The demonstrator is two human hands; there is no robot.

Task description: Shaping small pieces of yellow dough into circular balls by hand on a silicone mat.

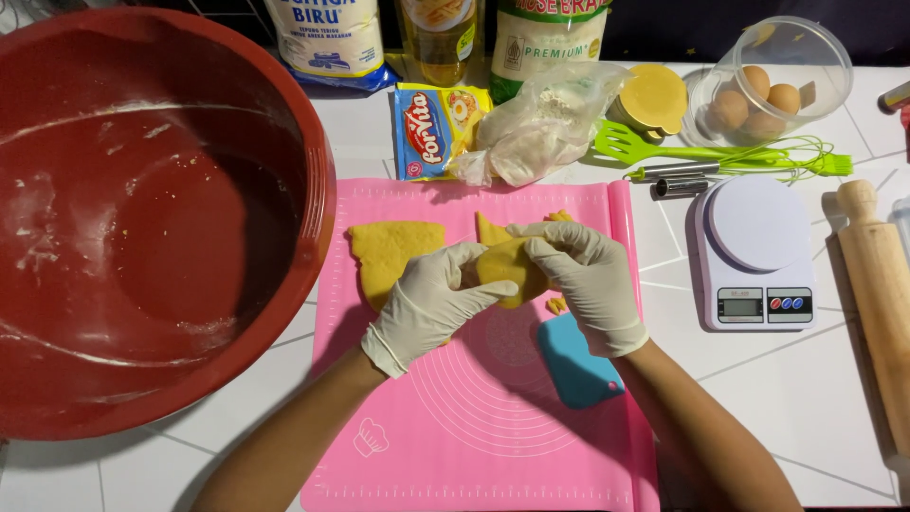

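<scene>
A lump of yellow dough (507, 270) is held above the pink mat (474, 417), pinched between the fingers of the gloved left hand (431, 303) and right hand (588, 280). Both sets of fingers are curled closed around it. A flat dough piece (389, 251) is seen just beyond the left fingertips.

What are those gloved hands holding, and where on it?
Both hands share one yellow dough piece. The left hand cups its left side, and the right hand pinches its top and right edge, above the pink mat.
</scene>
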